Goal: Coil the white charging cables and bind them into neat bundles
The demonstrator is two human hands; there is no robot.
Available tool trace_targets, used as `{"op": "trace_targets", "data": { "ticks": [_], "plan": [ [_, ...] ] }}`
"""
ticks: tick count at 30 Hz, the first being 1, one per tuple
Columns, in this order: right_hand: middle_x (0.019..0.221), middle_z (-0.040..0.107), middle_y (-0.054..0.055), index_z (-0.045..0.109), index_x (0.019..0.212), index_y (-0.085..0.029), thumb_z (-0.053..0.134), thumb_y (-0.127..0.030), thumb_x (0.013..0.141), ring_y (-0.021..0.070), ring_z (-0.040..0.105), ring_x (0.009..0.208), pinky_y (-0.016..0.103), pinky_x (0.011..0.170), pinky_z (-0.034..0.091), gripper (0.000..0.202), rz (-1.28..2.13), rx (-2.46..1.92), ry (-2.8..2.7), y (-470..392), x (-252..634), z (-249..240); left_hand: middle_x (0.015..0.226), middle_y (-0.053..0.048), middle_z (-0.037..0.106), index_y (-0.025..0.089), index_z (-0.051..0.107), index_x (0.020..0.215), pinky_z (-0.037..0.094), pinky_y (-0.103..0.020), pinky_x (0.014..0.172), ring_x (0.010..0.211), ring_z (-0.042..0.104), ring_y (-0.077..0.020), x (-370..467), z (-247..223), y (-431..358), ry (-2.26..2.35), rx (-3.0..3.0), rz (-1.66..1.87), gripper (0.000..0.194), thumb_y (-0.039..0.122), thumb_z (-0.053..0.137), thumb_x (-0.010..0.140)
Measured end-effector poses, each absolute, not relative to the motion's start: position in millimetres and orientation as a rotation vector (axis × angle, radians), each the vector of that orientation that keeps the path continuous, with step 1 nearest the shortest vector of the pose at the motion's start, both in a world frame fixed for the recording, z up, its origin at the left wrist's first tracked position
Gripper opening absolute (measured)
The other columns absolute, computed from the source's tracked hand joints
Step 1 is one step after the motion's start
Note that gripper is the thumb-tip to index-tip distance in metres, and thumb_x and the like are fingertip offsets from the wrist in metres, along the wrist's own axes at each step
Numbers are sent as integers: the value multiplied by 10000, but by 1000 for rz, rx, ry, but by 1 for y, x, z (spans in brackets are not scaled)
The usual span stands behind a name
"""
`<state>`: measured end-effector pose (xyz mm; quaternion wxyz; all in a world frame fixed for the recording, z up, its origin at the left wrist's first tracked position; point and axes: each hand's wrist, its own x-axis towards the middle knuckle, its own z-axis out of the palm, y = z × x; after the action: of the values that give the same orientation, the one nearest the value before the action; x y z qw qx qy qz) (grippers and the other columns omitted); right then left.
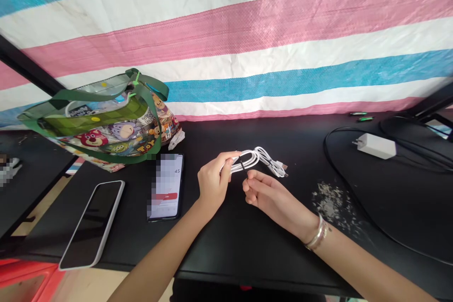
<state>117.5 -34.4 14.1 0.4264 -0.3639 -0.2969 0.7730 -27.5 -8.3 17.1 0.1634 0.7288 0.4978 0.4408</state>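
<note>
Bare forearms (161, 255) extend over the black table (219, 250): left hand (214, 179) clamped on a coiled white cable (249, 159), right of the lit smartphone (168, 177); right hand (272, 196) pinching its black tie (244, 167). Behind, an open cartoon-print tote bag (122, 144) holds partly hidden blue-and-white contents (115, 104).

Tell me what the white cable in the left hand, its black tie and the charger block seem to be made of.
White cable: probably rubbery plastic, smooth and softly shiny, bent in rounded loops. Black tie: perhaps coated wire or fabric; too thin here to tell. Charger block: likely hard plastic, judging by its even white faces and neat edges.
</note>
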Motion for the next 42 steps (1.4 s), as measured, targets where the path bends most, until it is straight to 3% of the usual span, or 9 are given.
{"op": "trace_targets", "data": {
  "ticks": [8, 14, 19, 33, 42],
  "plan": [
    [676, 601, -33, 527, 783, -211, 741, -416, 663, 92, 493, 566, 251, 608, 451, 320, 1784, -983, -859, -31, 118, 12, 468, 61, 469, 179, 680, 957, 377, -200, 482, 407, 430, -81, -24, 16, -11, 1235, 1823, 1237, 358, 340, 361, 944],
    [645, 592, -40, 538, 970, -218, 694, -376, 732, 122, 542, 590, 269, 583, 462, 326, 1526, -971, -1051, -30, 120, 13, 472, 71, 406, 147, 648, 915, 329, -203, 435, 400, 377, -70, -22, 17, -9, 1038, 1558, 1172, 430, 497, 399, 915],
    [740, 606, -18, 538, 1117, -247, 680, -362, 757, 145, 600, 622, 294, 554, 502, 403, 1335, -966, -1214, -27, 123, 14, 483, 81, 358, 146, 629, 926, 278, -208, 400, 391, 327, -64, -19, 15, -7, 977, 1409, 1083, 516, 613, 418, 862],
    [643, 577, -21, 581, 791, -202, 673, -440, 739, 122, 533, 547, 276, 554, 501, 260, 1336, -1060, -1292, -25, 128, 19, 594, 28, 516, 151, 635, 900, 290, -204, 413, 415, 355, -52, -17, 17, -11, 914, 1433, 1047, 427, 526, 431, 886],
    [537, 470, -58, 570, 729, -216, 661, -367, 716, 124, 477, 508, 268, 532, 448, 177, 1283, -1104, -1230, -26, 126, 16, 482, 72, 400, 171, 650, 898, 313, -209, 439, 400, 365, -66, -16, 14, -12, 932, 1544, 1091, 360, 445, 417, 907]
  ]
}}
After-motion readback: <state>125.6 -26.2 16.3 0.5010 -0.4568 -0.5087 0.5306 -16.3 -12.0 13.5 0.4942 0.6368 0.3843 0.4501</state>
